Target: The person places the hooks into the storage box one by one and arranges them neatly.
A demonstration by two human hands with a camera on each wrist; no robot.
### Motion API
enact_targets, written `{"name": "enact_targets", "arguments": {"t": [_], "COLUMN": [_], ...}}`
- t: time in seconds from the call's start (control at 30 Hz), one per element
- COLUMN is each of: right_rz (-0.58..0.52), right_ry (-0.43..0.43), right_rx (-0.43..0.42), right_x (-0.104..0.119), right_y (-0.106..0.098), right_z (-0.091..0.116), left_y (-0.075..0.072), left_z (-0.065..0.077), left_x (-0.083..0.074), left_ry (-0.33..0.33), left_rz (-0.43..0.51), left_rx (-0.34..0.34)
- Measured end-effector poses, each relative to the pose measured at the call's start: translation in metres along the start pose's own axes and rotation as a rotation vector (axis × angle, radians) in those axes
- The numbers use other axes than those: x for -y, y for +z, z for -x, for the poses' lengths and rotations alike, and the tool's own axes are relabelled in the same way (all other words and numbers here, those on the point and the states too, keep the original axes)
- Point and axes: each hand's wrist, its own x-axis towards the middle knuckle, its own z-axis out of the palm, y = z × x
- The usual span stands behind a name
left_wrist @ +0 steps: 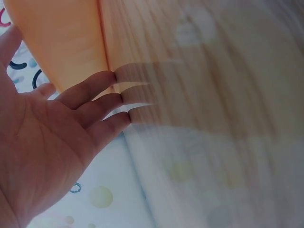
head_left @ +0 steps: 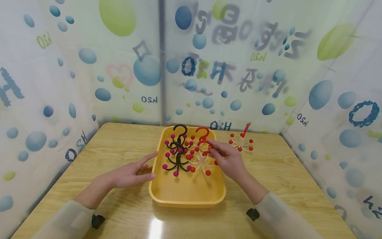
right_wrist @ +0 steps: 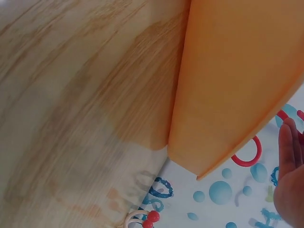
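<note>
A yellow plastic tray [head_left: 187,194] holds several octopus-shaped hanging hooks. On its left side sit black ones [head_left: 178,159] with magenta balls on their arm tips. Toward the right are cream ones with red hooks [head_left: 203,130] and red balls. My right hand [head_left: 229,160] pinches the red top of the front cream hanging hook [head_left: 203,161], which is inside the tray. In the right wrist view only part of that hand [right_wrist: 290,183] shows. My left hand [head_left: 129,174] lies against the tray's left wall with fingers extended; its palm [left_wrist: 47,137] faces the left wrist camera.
Another cream hanging hook [head_left: 241,142] with a red top stands on the wooden table [head_left: 268,179], right of the tray. Behind the table and at both sides hangs a pale curtain [head_left: 215,86] printed with blue and green dots.
</note>
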Motion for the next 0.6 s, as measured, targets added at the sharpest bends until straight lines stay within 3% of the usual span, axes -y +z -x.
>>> {"name": "enact_targets", "arguments": {"t": [0.37,0.6], "right_rz": [-0.007,-0.015], "right_ry": [0.079,0.115], "right_rx": [0.030,0.092], "right_x": [-0.010,-0.018], "right_y": [0.007,0.006], "right_z": [-0.003,-0.005], "left_y": [-0.001,-0.001], "left_z": [0.000,0.000], "left_x": [-0.001,0.001], "left_ry": [0.003,0.005], "left_rz": [0.000,0.019], "left_rx": [0.001,0.005]}}
